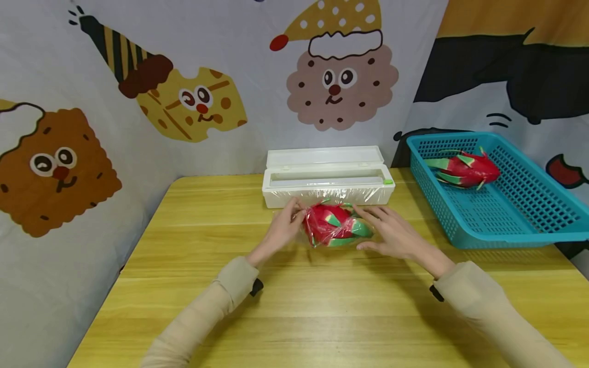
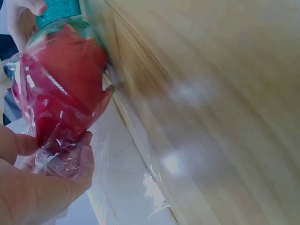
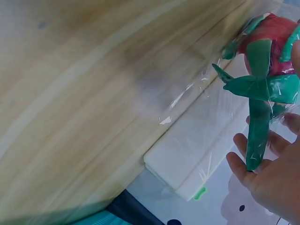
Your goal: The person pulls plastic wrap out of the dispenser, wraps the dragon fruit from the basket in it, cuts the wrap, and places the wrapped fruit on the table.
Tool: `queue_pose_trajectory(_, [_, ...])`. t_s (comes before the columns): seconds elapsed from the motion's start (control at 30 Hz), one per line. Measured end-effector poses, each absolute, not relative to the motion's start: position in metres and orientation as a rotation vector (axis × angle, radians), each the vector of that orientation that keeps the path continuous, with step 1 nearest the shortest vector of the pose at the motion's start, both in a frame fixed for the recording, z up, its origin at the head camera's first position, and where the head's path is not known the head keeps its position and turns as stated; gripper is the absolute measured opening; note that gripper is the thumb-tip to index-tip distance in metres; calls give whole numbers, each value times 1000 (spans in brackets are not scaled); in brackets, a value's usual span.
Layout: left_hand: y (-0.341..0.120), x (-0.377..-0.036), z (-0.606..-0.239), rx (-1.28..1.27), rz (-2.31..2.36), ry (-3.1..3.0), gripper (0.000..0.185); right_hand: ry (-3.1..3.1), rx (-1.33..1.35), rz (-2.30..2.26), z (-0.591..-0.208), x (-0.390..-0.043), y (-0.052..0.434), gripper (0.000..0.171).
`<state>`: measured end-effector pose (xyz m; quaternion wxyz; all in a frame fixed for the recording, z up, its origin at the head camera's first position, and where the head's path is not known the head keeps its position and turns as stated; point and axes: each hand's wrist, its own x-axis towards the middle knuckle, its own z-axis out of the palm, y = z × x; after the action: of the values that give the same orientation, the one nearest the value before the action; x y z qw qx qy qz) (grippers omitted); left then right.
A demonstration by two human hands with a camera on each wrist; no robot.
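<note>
Two arms in soft beige sleeves reach forward over the yellow wooden desk (image 1: 322,306). The left hand (image 1: 281,228) and the right hand (image 1: 393,232) sit on either side of a red dragon fruit with green leafy tips (image 1: 332,224). The fruit lies on the desk right between the two hands, in the middle of the desk. A sheet of thin clear plastic wrap (image 1: 322,197) is pulled over it and looks crinkly and shiny.

The left hand's grip is closed on the wrap: its thumb and fingers pinch a bunch of the clear film at the left end of the fruit. In the left wrist view the fingers (image 2: 70,161) squeeze the bunched film just under the red fruit (image 2: 65,89).

The right hand's grip is loose. Its fingers are spread out nearly straight and lie against the right end of the fruit, touching the green tips. In the right wrist view the fingertips (image 3: 243,161) sit under a long green leaf (image 3: 257,126).

Just behind the fruit stands a long white plastic wrap box with its lid open (image 1: 327,176). The film runs from this box down to the fruit.

Farther off on the right is a blue plastic basket with small holes (image 1: 529,214). Another red dragon fruit (image 1: 465,168) lies in it.

At the back hangs a cloth wall with cartoon cookie faces (image 1: 340,82).
</note>
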<state>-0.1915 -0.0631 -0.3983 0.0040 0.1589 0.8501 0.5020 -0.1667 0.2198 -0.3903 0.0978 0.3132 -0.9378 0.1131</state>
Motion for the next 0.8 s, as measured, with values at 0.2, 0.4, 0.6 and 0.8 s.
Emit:
queue_pose_trajectory(0.2, [-63, -198, -402, 540, 1571, 2768, 17, -2779, 913, 316, -390, -178, 215, 90])
queue_pose_trajectory(0.4, [-61, -203, -403, 685, 1400, 2897, 33, -2858, 871, 317, -391, -191, 215, 88])
queue_pose_trajectory(0.6, [-56, -208, -403, 659, 1205, 2882, 49, -2959, 822, 338, -393, -204, 217, 87])
queue_pose_trajectory(0.8, [-53, -214, -402, 593, 1124, 2878, 55, -3037, 779, 410, -396, -214, 220, 86])
